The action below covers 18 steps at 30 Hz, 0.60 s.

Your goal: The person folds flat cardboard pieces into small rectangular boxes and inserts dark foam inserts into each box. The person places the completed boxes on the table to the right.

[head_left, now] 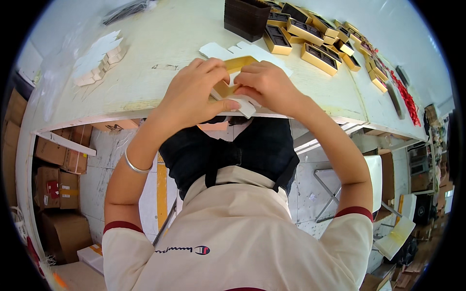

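Note:
Near the table's front edge, a partly folded card box [240, 63], gold on one face and white on the other, is held between both hands. My left hand [196, 89] curls round its left side, thumb along the near white flap [246, 107]. From the right, my right hand [269, 86] grips the box wall, its fingers bent inward and partly hiding the card. Just beyond the hands lie flat white card blanks [276, 59]. A stack of dark brown plastic trays [246, 19] stands behind them.
Many gold boxes with dark inserts [318, 58] are heaped at the far right. A pile of white card blanks [99, 58] lies on the left of the white table [141, 92]. Red ribbon [407, 99] runs along the right. Cardboard cartons [68, 233] stand below on the left.

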Available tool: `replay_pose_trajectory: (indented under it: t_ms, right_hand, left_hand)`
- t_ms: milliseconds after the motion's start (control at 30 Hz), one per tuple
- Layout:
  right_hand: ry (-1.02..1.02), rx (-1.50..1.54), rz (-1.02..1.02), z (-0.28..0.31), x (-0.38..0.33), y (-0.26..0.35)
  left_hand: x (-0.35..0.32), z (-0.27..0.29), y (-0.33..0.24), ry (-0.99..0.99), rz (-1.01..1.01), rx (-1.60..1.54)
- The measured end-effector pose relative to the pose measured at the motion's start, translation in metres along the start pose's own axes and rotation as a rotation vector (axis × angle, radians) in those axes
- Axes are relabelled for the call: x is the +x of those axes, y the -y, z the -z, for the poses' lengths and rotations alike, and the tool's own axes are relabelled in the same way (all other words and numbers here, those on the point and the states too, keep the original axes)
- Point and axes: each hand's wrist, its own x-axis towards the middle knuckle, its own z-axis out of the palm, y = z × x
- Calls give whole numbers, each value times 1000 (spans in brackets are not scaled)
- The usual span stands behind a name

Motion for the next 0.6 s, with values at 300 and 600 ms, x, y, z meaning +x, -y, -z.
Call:
replay_pose_trajectory:
  t_ms: [300, 600]
  right_hand:
    - [40, -137, -276, 21, -12, -15]
    - [93, -264, -281, 5, -15, -11]
  left_hand:
    - [-16, -9, 27, 89, 299, -403]
    - [-16, -16, 30, 88, 394, -375]
